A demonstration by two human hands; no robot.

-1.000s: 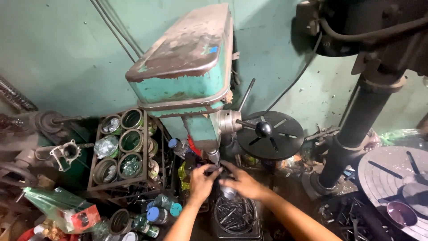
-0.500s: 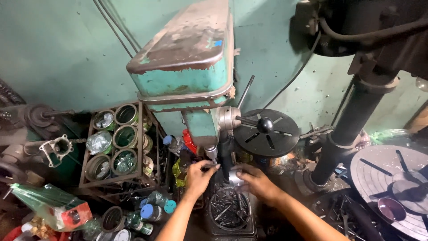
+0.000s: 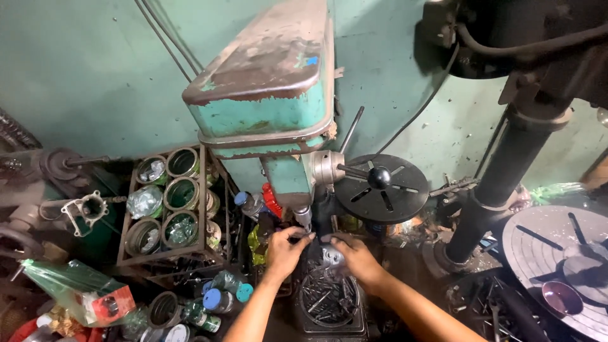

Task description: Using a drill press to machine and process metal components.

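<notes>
Left hand (image 3: 285,248) apparently pinching drill chuck (image 3: 304,218); right hand (image 3: 356,256) curled over small metal part (image 3: 332,257) beneath teal drill press (image 3: 272,107).

A rack of tins (image 3: 166,206) stands beside plastic bottles (image 3: 218,299).

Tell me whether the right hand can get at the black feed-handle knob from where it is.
Probably yes: the right hand sits just below the black knob, and nothing visibly stands between them.
</notes>
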